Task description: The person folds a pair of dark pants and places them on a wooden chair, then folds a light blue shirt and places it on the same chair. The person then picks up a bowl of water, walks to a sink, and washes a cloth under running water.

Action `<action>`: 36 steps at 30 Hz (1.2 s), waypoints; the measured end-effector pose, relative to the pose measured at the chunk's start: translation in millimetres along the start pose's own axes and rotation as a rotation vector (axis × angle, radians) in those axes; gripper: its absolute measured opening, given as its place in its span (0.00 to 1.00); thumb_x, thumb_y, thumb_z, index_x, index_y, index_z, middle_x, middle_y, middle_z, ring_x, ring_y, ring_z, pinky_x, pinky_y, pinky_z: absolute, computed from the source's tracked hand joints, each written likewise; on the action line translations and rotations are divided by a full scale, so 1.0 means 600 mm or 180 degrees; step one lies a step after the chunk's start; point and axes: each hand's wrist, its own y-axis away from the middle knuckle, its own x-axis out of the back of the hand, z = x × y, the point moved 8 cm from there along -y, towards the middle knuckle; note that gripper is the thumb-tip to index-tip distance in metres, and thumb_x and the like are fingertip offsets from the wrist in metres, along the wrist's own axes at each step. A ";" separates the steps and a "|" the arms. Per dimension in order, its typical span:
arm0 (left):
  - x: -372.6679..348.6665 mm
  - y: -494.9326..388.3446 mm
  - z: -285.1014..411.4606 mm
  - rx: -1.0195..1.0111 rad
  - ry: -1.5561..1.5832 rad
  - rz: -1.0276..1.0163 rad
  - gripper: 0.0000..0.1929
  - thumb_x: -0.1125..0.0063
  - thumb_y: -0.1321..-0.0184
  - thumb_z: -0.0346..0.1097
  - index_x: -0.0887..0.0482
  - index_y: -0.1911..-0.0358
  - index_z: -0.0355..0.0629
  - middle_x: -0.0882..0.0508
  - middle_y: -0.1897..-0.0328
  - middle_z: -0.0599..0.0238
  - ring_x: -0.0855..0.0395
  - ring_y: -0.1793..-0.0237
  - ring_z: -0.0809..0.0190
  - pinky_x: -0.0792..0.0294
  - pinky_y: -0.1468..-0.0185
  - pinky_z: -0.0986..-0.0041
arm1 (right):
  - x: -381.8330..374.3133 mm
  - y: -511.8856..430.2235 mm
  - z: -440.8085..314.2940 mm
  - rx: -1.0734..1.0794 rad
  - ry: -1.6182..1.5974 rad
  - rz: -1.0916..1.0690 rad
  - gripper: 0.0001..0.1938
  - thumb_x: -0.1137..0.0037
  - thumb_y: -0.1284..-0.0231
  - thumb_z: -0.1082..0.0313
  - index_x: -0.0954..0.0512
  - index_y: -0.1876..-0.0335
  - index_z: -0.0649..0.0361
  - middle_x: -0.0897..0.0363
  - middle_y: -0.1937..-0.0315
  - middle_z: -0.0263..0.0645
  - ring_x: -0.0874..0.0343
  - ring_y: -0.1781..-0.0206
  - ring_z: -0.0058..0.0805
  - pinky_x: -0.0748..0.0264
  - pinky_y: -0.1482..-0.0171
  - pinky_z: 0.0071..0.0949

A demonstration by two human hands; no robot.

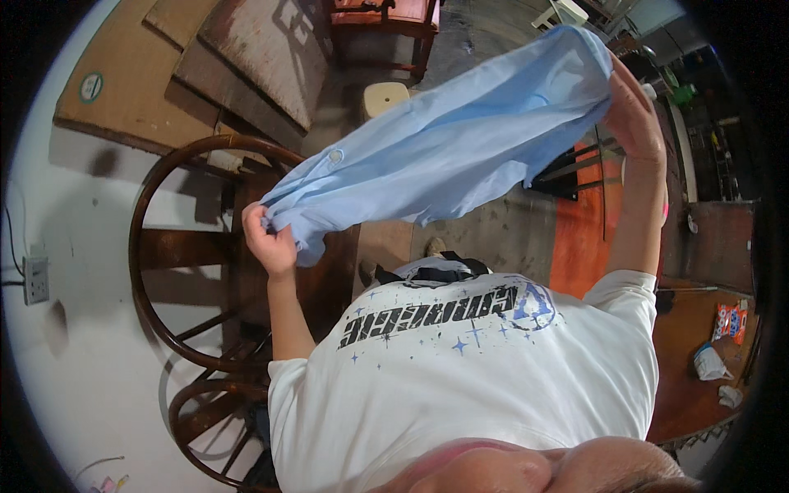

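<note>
A light blue piece of fabric, a garment by its look [419, 160], is stretched diagonally in the air between my two hands. My left hand [269, 241] is closed on its bunched lower end, at the left of the view. At the upper right my right hand [633, 111] is at the wider end, which hangs partly open; the fingers are hidden behind or inside the cloth. A small round button or emblem [335, 156] shows near the left end of the fabric. Its lower edge hangs in loose folds above the floor.
Round-backed wooden chairs [140, 246] stand at the left by the wall. Wooden boards [123, 74] lean behind them. A cream stool [385, 98] and a reddish wooden chair [385, 28] are ahead. A wooden table [690, 376] with packets is at the right.
</note>
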 end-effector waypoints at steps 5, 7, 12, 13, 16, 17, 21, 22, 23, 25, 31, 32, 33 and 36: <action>0.017 -0.026 0.017 0.0623 0.0304 -0.0022 0.14 0.52 0.53 0.21 0.29 0.60 0.35 0.27 0.63 0.63 0.29 0.60 0.62 0.36 0.47 0.75 | -0.006 0.019 0.028 0.0027 0.0091 0.0096 0.26 0.46 0.37 0.60 0.34 0.35 0.56 0.27 0.44 0.38 0.25 0.46 0.26 0.22 0.50 0.25; 0.016 -0.042 0.041 0.0482 0.0366 -0.0285 0.15 0.51 0.57 0.19 0.30 0.61 0.37 0.30 0.65 0.66 0.31 0.62 0.65 0.36 0.50 0.77 | 0.011 0.012 0.026 0.0062 -0.0044 0.0139 0.23 0.49 0.35 0.62 0.34 0.36 0.58 0.26 0.45 0.36 0.25 0.47 0.22 0.24 0.50 0.22; -0.027 -0.034 0.086 0.0767 0.0588 -0.1324 0.28 0.37 0.60 0.19 0.31 0.52 0.39 0.28 0.62 0.66 0.29 0.61 0.66 0.34 0.53 0.77 | 0.059 0.014 0.008 0.0294 -0.0139 0.0295 0.21 0.55 0.32 0.62 0.33 0.36 0.60 0.23 0.51 0.34 0.23 0.54 0.18 0.25 0.53 0.20; -0.039 -0.028 0.096 0.0791 0.0622 -0.1701 0.29 0.33 0.58 0.21 0.31 0.50 0.39 0.26 0.61 0.66 0.29 0.60 0.66 0.34 0.53 0.76 | 0.065 0.018 0.006 0.0275 -0.0163 0.0327 0.21 0.56 0.32 0.61 0.33 0.36 0.60 0.22 0.53 0.33 0.23 0.56 0.18 0.25 0.55 0.20; -0.047 -0.030 0.115 0.0486 -0.0150 -0.2065 0.24 0.33 0.66 0.21 0.24 0.59 0.37 0.21 0.62 0.62 0.24 0.63 0.64 0.31 0.56 0.75 | 0.099 0.038 -0.008 0.0576 -0.0373 0.0846 0.20 0.55 0.32 0.61 0.31 0.39 0.62 0.21 0.57 0.34 0.22 0.60 0.17 0.24 0.59 0.19; -0.048 -0.027 0.102 0.0904 -0.0215 -0.2145 0.20 0.34 0.65 0.21 0.24 0.63 0.37 0.21 0.61 0.62 0.24 0.63 0.65 0.32 0.57 0.76 | 0.116 0.048 -0.010 0.0636 -0.0476 0.1094 0.20 0.55 0.33 0.61 0.30 0.39 0.62 0.21 0.57 0.34 0.22 0.60 0.17 0.24 0.59 0.19; -0.041 -0.048 0.138 0.0560 0.1051 -0.1560 0.15 0.35 0.63 0.21 0.29 0.72 0.38 0.21 0.61 0.62 0.26 0.64 0.67 0.34 0.57 0.79 | 0.166 0.087 -0.038 0.1213 -0.0597 0.1104 0.17 0.56 0.32 0.65 0.27 0.43 0.63 0.21 0.54 0.36 0.22 0.57 0.18 0.24 0.58 0.19; -0.040 -0.050 0.148 0.0480 0.1301 -0.1465 0.15 0.35 0.62 0.21 0.30 0.73 0.38 0.22 0.62 0.62 0.26 0.65 0.68 0.35 0.57 0.80 | 0.177 0.096 -0.040 0.1255 -0.0519 0.1077 0.16 0.56 0.32 0.66 0.27 0.43 0.64 0.21 0.54 0.36 0.22 0.56 0.18 0.24 0.57 0.18; -0.041 -0.051 0.154 0.0477 0.1499 -0.1403 0.15 0.35 0.62 0.21 0.31 0.74 0.39 0.22 0.63 0.63 0.27 0.65 0.68 0.35 0.57 0.81 | 0.185 0.101 -0.040 0.1294 -0.0442 0.1049 0.15 0.57 0.32 0.68 0.27 0.44 0.64 0.21 0.53 0.36 0.22 0.55 0.19 0.24 0.56 0.18; -0.049 -0.049 0.161 0.0691 0.1832 -0.1521 0.14 0.35 0.59 0.22 0.30 0.73 0.39 0.23 0.66 0.66 0.29 0.67 0.69 0.37 0.59 0.81 | 0.189 0.101 -0.038 0.1131 -0.0360 0.0962 0.14 0.58 0.31 0.70 0.26 0.44 0.64 0.21 0.51 0.36 0.23 0.51 0.18 0.26 0.51 0.18; -0.033 -0.058 0.181 -0.0021 0.0906 -0.1133 0.15 0.37 0.56 0.22 0.29 0.66 0.39 0.25 0.68 0.67 0.31 0.68 0.69 0.37 0.59 0.81 | 0.158 0.145 -0.105 0.1496 0.0272 0.1749 0.15 0.57 0.31 0.69 0.26 0.45 0.65 0.22 0.50 0.37 0.23 0.52 0.18 0.27 0.50 0.18; -0.016 -0.058 0.166 0.0142 0.1128 -0.0592 0.13 0.39 0.56 0.22 0.27 0.66 0.37 0.24 0.68 0.65 0.29 0.68 0.65 0.35 0.59 0.78 | 0.145 0.154 -0.112 0.1702 0.0064 0.1534 0.15 0.56 0.32 0.68 0.26 0.45 0.65 0.22 0.52 0.38 0.23 0.53 0.18 0.26 0.50 0.19; -0.018 -0.054 0.157 0.0079 0.0904 -0.0365 0.12 0.40 0.55 0.22 0.27 0.66 0.37 0.24 0.68 0.63 0.29 0.68 0.65 0.35 0.59 0.77 | 0.150 0.158 -0.108 0.1713 0.0530 0.1854 0.15 0.55 0.32 0.67 0.25 0.46 0.65 0.21 0.52 0.38 0.22 0.54 0.19 0.26 0.50 0.20; -0.090 -0.038 0.123 0.0043 0.0213 -0.1300 0.09 0.44 0.53 0.23 0.26 0.67 0.35 0.22 0.69 0.57 0.27 0.69 0.62 0.33 0.60 0.74 | 0.171 0.076 0.008 0.0610 0.1073 0.1623 0.13 0.53 0.33 0.66 0.23 0.49 0.63 0.20 0.55 0.37 0.21 0.54 0.21 0.25 0.52 0.21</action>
